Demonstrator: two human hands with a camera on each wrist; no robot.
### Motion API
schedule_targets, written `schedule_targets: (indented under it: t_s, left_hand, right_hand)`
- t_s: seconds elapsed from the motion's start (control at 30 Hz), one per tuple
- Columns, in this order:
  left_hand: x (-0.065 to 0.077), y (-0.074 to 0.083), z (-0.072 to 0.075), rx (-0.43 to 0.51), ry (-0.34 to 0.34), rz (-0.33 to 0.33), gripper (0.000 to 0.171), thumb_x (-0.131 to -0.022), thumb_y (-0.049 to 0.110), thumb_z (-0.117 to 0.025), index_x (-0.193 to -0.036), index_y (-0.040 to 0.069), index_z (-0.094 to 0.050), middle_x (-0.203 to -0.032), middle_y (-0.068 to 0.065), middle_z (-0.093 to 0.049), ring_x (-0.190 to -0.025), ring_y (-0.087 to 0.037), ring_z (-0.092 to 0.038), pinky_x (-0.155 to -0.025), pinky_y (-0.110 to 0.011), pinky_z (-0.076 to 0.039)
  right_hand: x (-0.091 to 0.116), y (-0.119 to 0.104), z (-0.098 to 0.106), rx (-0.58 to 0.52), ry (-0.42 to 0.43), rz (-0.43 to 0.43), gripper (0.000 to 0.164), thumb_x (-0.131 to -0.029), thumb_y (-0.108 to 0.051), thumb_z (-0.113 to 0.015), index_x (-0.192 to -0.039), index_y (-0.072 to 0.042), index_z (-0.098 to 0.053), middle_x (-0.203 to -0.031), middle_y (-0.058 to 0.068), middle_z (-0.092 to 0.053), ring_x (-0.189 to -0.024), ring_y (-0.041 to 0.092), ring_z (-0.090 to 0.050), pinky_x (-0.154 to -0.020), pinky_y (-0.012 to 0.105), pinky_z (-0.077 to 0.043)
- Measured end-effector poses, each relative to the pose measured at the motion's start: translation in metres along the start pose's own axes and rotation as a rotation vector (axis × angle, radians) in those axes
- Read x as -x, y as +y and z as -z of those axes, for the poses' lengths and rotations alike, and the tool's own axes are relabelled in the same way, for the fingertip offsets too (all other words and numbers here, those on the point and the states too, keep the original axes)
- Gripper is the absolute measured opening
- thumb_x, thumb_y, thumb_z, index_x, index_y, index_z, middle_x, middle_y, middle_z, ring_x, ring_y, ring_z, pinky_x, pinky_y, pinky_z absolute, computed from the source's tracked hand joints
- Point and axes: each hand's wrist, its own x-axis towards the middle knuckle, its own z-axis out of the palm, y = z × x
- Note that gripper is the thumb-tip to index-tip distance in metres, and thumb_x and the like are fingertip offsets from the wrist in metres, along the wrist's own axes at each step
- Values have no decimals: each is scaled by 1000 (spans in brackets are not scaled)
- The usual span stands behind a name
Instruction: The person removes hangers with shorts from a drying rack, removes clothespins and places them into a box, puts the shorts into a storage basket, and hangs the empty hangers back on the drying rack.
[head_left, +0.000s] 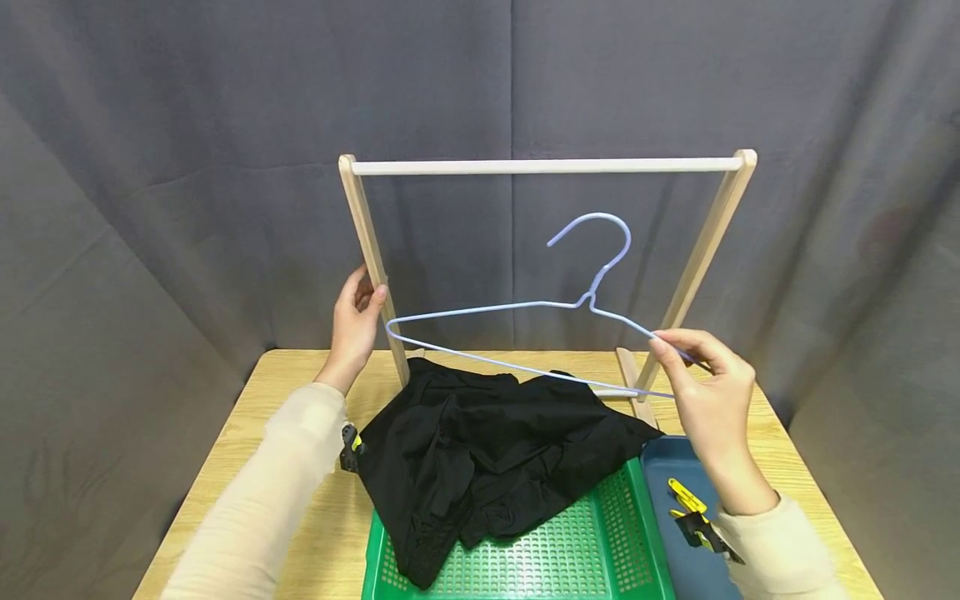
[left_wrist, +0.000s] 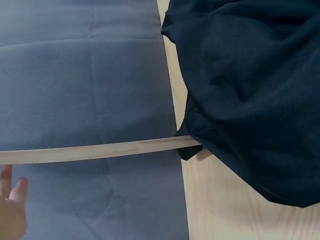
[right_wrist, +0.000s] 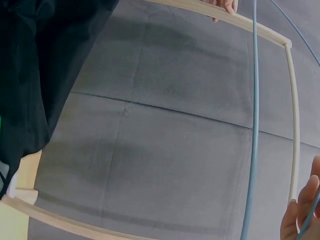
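Observation:
A light-blue clothes hanger (head_left: 480,309) is raised in front of the wooden rack, its hook upward and below the white rail (head_left: 540,167). Its right end is pinched by the right hand (head_left: 708,387), thumb against fingers. At the rack's left post (head_left: 367,225), the left hand (head_left: 356,327) holds on partway up; only its fingertips (left_wrist: 6,180) and palm edge show in the left wrist view. A black garment (head_left: 510,450) lies crumpled between the posts and over a green basket (head_left: 652,533), its folds hiding what kind it is.
Right of the basket is a blue tray (head_left: 675,550) with a yellow item (head_left: 686,497), partly behind the right wrist. The rack's right post (head_left: 701,258) rises behind the right hand. Grey curtains (head_left: 450,75) surround the wooden table (head_left: 247,433).

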Motion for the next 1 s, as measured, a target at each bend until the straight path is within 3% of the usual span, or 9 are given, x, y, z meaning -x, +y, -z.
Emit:
schedule_targets:
  t_s: [0.2,0.43,0.57,0.77,1.0]
  left_hand:
    - [-2,-7,-7,41,55,-31,40,-101,6,-55,-138,-6,-49,-126,-28,-60,-109,-20,-59,-97,-25,-43]
    - [-1,-12,-8,62,70,-37,36,-100,3,-56,-133,-9,-52,-121,-28,-61,-100,-7,-58,-94,-22,-44]
    - [1,-16,-7,64,69,-31,35,-101,5,-53,-133,-9,-49,-120,-27,-59,-101,-7,-56,-93,-22,-42]
    - [3,-17,-5,51,102,-20,34,-102,9,-50,-133,-7,-47,-120,-20,-58,-102,-7,-52,-93,-22,-39]
    - [3,-20,-7,38,81,23,37,-104,14,-45,-137,-4,-43,-128,-21,-53,-118,-23,-49,-102,-31,-36]
  right_hand:
    - [-4,12,4,33,-26,46,17,-77,18,-73,-91,8,-73,-81,-16,-66,-72,-3,-54,-70,15,-42]
    - [-15,11,1,69,-28,93,16,-77,16,-75,-90,6,-74,-80,6,-70,-73,-5,-55,-73,13,-44]
    - [-27,9,-3,96,-27,117,13,-79,13,-75,-90,6,-75,-81,17,-70,-73,-6,-53,-73,13,-43]
    - [-52,9,-6,123,-38,118,10,-83,5,-75,-93,3,-76,-82,16,-71,-70,-5,-53,-70,12,-42]
    - [-75,7,-6,184,-55,95,10,-88,-9,-76,-97,-4,-78,-83,12,-73,-68,-6,-56,-64,11,-40]
